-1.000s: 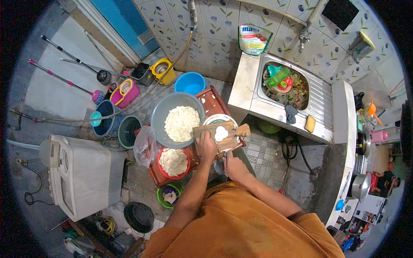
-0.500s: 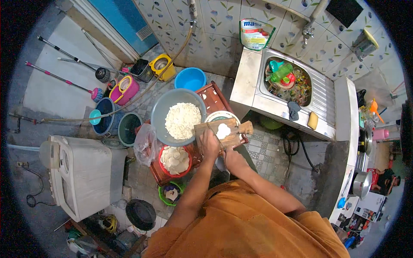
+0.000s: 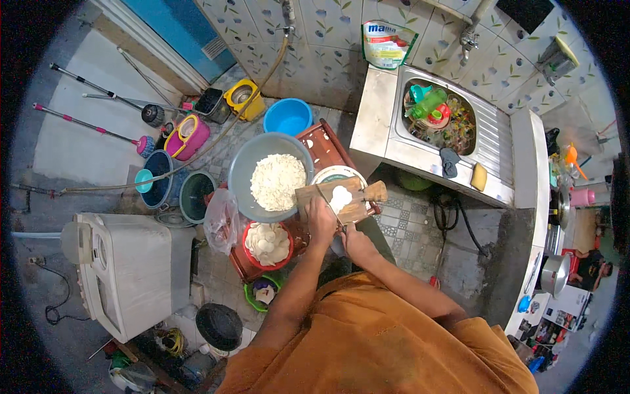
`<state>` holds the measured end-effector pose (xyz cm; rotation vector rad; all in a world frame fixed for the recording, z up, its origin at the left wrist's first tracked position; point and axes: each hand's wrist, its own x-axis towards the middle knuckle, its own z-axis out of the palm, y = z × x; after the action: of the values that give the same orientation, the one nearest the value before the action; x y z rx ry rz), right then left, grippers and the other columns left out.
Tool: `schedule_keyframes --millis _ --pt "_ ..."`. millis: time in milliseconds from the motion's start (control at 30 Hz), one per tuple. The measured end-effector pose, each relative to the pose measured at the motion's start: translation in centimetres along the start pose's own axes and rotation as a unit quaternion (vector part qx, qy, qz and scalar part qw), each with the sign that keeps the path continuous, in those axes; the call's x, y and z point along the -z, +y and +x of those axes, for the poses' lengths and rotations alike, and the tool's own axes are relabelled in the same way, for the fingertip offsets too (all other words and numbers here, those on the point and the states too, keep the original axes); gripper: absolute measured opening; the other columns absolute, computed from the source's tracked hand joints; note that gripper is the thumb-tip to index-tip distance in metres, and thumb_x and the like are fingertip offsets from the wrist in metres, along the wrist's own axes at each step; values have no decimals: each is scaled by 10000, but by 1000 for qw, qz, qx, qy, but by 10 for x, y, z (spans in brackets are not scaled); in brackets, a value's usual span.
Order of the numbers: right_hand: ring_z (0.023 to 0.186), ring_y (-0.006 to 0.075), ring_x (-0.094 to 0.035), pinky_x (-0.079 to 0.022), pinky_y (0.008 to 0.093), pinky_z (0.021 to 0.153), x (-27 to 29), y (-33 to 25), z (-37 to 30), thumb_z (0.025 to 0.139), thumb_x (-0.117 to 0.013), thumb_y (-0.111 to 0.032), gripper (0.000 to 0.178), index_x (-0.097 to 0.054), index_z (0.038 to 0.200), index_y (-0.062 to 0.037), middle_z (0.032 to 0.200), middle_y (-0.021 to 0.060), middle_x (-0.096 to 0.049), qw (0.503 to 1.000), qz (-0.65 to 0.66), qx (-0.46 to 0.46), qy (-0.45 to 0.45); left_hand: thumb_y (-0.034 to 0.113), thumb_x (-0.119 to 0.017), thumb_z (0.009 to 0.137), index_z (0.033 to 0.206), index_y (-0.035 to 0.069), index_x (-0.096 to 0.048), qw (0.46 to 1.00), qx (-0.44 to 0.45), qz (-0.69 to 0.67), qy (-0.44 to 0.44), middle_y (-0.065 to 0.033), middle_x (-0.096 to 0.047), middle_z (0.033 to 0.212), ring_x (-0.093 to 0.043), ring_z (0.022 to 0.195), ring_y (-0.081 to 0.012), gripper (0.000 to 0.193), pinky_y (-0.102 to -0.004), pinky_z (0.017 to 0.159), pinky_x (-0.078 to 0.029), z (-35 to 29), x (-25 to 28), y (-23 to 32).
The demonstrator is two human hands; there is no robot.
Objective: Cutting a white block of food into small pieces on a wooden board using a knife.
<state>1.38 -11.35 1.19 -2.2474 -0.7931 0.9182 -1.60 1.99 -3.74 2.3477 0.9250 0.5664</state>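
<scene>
A wooden cutting board (image 3: 356,209) with a short handle lies in front of me, a white slice (image 3: 340,197) on it. My right hand (image 3: 360,245) is closed around a knife's handle; the thin blade (image 3: 325,197) slants across the board. Left of the blade, my left hand (image 3: 320,222) rests on the board with curled fingers, and what lies under them is hidden. Just beyond is a large grey basin (image 3: 237,176) heaped with small white pieces (image 3: 278,182). A red bowl (image 3: 247,255) of flat round white slices (image 3: 268,243) stands nearer, left of my left forearm.
A low reddish-brown table (image 3: 326,146) bears the basin and board. A clear plastic bag (image 3: 222,222) lies beside the basin. Blue tub (image 3: 289,117) behind; green bowl (image 3: 249,301) below left. At right is a sink (image 3: 401,125) full of dishes. A washing machine (image 3: 141,269) stands left.
The whole view has shifted slightly. My hands remain at the board, with the knife still in my right hand; its blade has moved slightly over the board.
</scene>
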Motion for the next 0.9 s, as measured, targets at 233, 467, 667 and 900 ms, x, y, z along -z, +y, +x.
schedule_keyframes --millis 233,467,667,900 --pt "693 474 -606 -478 561 617 -10 -2 1 960 -426 -272 282 -420 1001 6 720 289 -612 998 -38 -36 27 54 -457 805 814 9 -482 999 -31 14 12 -204 -513 838 -476 795 -426 52 -489 727 -369 2 3 -2" --pt "745 481 -601 -472 561 679 12 -4 -4 947 -441 -302 308 -438 996 2 749 306 -605 998 -42 -36 9 43 -448 806 808 39 -461 996 -76 4 43 -176 -505 778 -484 762 -398 13 -457 690 -344 3 9 2" --pt "716 496 -594 -479 558 675 30 -14 -8 947 -434 -260 323 -461 955 62 726 320 -598 1000 6 6 25 54 -463 806 822 30 -480 997 -70 -12 3 -181 -533 820 -506 830 -390 32 -467 739 -353 0 14 -5" --pt "777 528 -562 -432 592 699 45 -48 -26 960 -408 -267 328 -451 968 58 784 367 -573 998 57 -16 0 77 -467 818 839 24 -467 999 -30 10 12 -191 -528 818 -491 798 -397 57 -467 737 -349 -5 5 -13"
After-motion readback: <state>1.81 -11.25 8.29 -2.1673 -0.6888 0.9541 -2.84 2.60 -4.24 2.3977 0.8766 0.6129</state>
